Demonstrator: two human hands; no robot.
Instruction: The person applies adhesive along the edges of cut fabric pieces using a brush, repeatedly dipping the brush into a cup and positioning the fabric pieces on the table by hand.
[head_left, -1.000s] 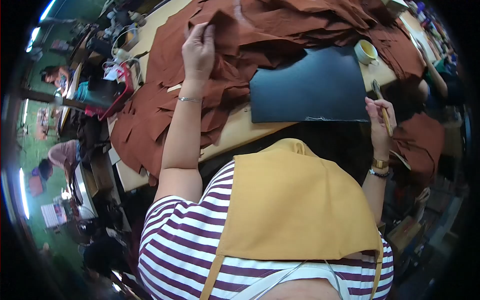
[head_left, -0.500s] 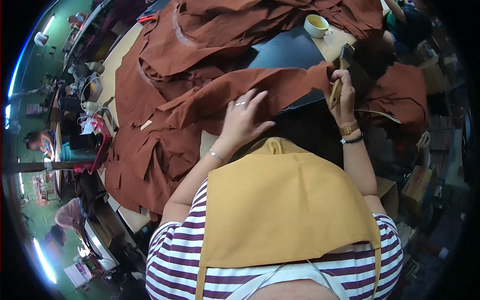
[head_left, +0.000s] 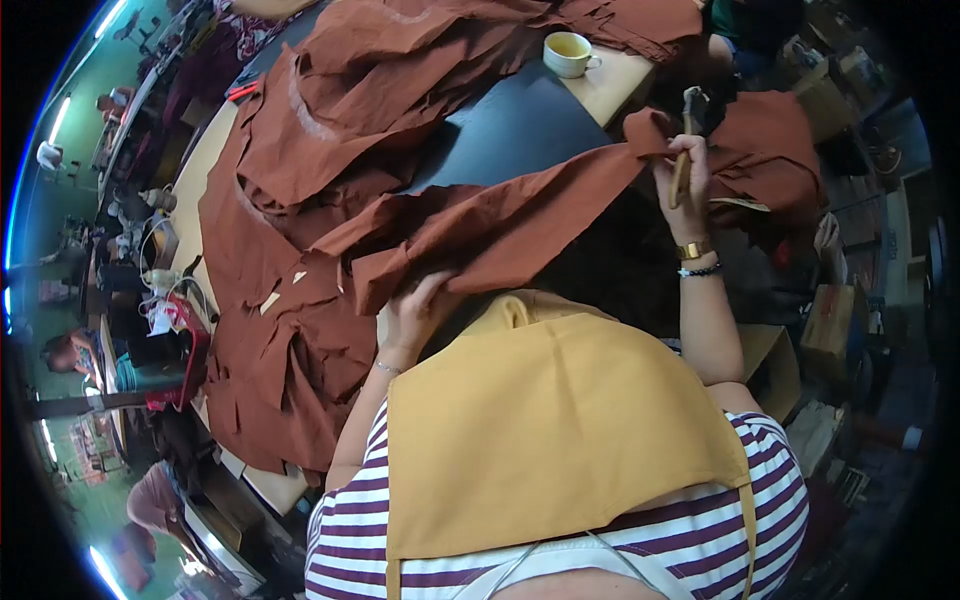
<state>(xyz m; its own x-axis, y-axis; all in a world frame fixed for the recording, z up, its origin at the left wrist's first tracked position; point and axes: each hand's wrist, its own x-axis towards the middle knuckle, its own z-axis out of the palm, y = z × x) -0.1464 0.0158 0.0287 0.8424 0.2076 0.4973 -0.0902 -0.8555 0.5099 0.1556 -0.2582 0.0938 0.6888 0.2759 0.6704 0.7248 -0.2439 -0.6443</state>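
Observation:
My right hand is closed round a wooden-handled brush, held upright with its head at the top. The same hand also seems to hold the end of a long strip of rust-brown fabric. From there the strip slopes down to my left hand, whose fingers are closed at its lower edge, partly hidden under the cloth. Beneath and beyond the strip lies a smooth dark sheet. A light cup with a yellowish inside stands past it on the table.
Piled rust-brown fabric covers the left side and back of the pale table. More brown cloth lies at the right. Cardboard boxes stand on the right. A person sits far left, among cords and equipment.
My left hand has moved down and left, from lying spread on the strip to gripping its lower edge. The strip is now stretched out more. My right hand still holds the brush, now turned more upright.

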